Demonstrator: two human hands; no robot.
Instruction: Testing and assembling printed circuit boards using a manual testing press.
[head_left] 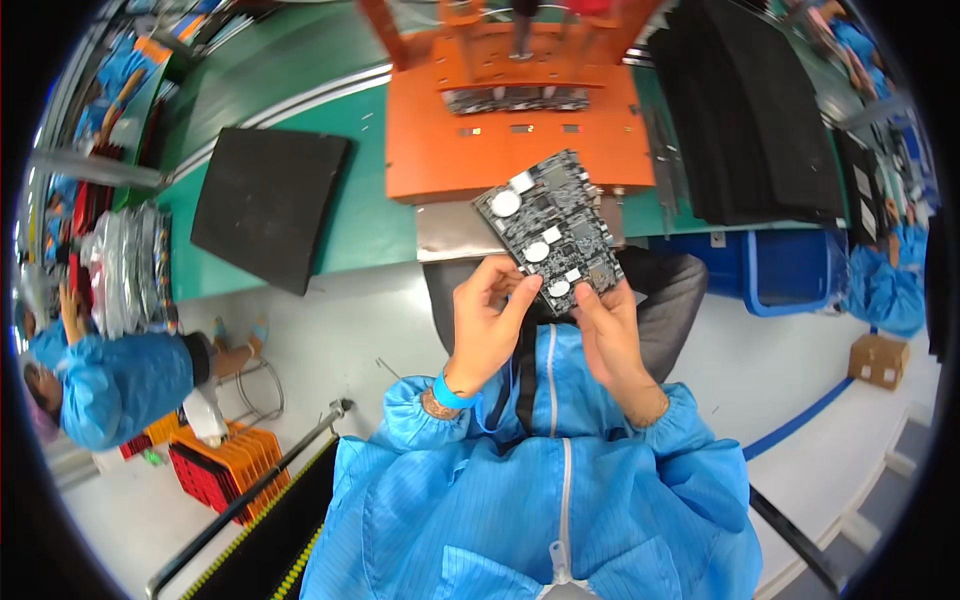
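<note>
Black circuit board (548,234), round white pads, tilted.

The board (548,232) sits between both hands — left hand (487,325) at its near-left edge, right hand (610,335) at its near-right. Behind it, on the worktop (360,225), stands a fixture (510,130); a mat (268,205) lies left, trays (745,110) right.

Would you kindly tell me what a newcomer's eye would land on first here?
A dark circuit board with round white parts, held up mid-picture by the left hand and right hand. Behind it, a bright orange fixture sits on the green bench, with a black mat to its left.
</note>
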